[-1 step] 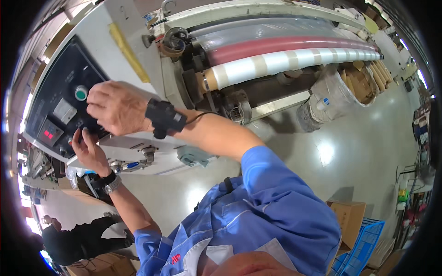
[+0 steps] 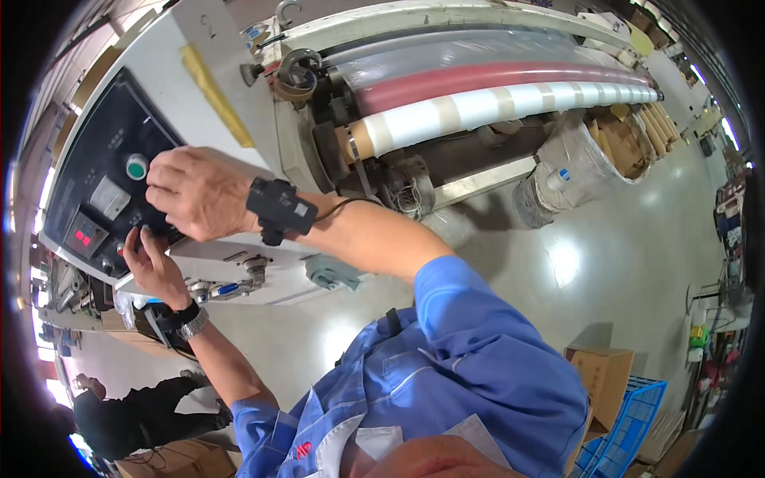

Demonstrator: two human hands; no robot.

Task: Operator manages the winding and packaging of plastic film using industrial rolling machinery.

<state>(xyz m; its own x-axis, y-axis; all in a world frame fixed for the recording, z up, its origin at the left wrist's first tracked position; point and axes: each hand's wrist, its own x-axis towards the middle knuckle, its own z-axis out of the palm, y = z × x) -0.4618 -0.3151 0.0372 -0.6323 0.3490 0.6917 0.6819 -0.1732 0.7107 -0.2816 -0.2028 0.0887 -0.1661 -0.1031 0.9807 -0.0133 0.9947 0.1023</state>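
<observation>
A dark control panel (image 2: 89, 171) on a white machine housing lies at the left, with both my hands at it. Bent fingers mark my right hand (image 2: 199, 193), closed against the panel just right of a round green button (image 2: 136, 167); whatever its fingertips grip is hidden behind them. Below it, my left hand (image 2: 157, 272) has its fingers stretched up and apart, the tips by the panel's lower edge near a small knob (image 2: 107, 265). A red-lit display (image 2: 84, 234) glows to its left. Strapped to my right wrist is a black device (image 2: 280, 209) with a cable.
A long roll of white and beige banded film (image 2: 470, 111) spans the machine, with a red roller (image 2: 502, 77) behind it. A plastic-lined bin (image 2: 610, 151) stands at the right. Cardboard (image 2: 602, 382) and a blue crate (image 2: 629, 422) sit lower right. Another person (image 2: 143, 414) is lower left.
The panel and the housing sit slightly lower and further left in the picture. Both hands stay at the same spots on the panel, the right one shifted very slightly.
</observation>
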